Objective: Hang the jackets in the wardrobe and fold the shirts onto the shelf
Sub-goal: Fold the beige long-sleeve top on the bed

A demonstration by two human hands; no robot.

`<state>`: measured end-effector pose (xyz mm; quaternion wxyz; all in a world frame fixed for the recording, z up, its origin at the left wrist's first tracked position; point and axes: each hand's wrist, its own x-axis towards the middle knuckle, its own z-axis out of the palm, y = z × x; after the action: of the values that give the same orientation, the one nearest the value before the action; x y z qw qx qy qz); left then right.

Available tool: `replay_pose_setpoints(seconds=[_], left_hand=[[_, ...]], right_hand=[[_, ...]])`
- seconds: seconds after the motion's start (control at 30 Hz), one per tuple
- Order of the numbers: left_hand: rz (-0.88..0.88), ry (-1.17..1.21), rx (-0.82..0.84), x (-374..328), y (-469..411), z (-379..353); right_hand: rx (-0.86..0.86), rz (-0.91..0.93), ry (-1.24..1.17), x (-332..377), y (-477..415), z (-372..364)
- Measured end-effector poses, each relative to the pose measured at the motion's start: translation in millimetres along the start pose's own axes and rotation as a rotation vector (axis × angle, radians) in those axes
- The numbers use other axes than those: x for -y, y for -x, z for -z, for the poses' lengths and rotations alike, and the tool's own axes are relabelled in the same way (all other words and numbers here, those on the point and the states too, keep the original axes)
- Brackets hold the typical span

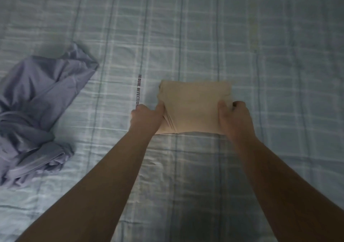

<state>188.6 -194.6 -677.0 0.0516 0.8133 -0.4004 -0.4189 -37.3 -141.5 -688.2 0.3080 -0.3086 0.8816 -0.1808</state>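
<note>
Left hand (147, 117) pinches the near-left edge of the folded tan shirt (193, 105): thumb on top, fingers tucked under the bunched layers. Right hand (234, 118) clamps the near-right edge the same way, thumb on the upper face, fingers curled around the side. Both hands are closed on the cloth; neither is free.

Location: tan shirt lies on the bed (260, 46), on the checked blue sheet, roughly centre of view, directly ahead of the person.

Progress, judged from this view:
- Tan shirt is folded down to a compact rectangle. Fold looks complete or nearly so; left side shows some gathered pleats under the thumb.
- It is not yet on a shelf. No shelf or wardrobe is in view.
- Lilac garment (42, 100) lies crumpled at the left of the bed, well apart from the tan shirt, unfolded. Cannot tell whether it is a shirt or a jacket.
- No hangers or jackets visible; that part of the task cannot be assessed.

Orientation: the rectangle's long axis runs left-right across the view, parallel to the person's shoulders. Short axis points away from the person. Far edge is straight and flat; near edge, between the two hands, sits slightly raised off the sheet. Collar and hem are not distinguishable.
</note>
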Motion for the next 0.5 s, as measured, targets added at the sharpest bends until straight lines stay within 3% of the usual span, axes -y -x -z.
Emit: replay_pose_setpoints(seconds=[0.1, 0.2, 0.33, 0.5], left_hand=[[0.084, 0.160, 0.161, -16, 8, -3], [0.075, 0.291, 0.217, -20, 10, -8], [-0.044, 0.441, 0.225, -9, 16, -8], [-0.072, 0.682, 0.306, 18, 56, 13]], right_hand=[[0.068, -0.072, 0.059, 8, -5, -2], [0.123, -0.105, -0.002, 12, -11, -5], [0.160, -0.104, -0.256, 2, -9, 1], [0.350, -0.072, -0.680, -18, 27, 27]])
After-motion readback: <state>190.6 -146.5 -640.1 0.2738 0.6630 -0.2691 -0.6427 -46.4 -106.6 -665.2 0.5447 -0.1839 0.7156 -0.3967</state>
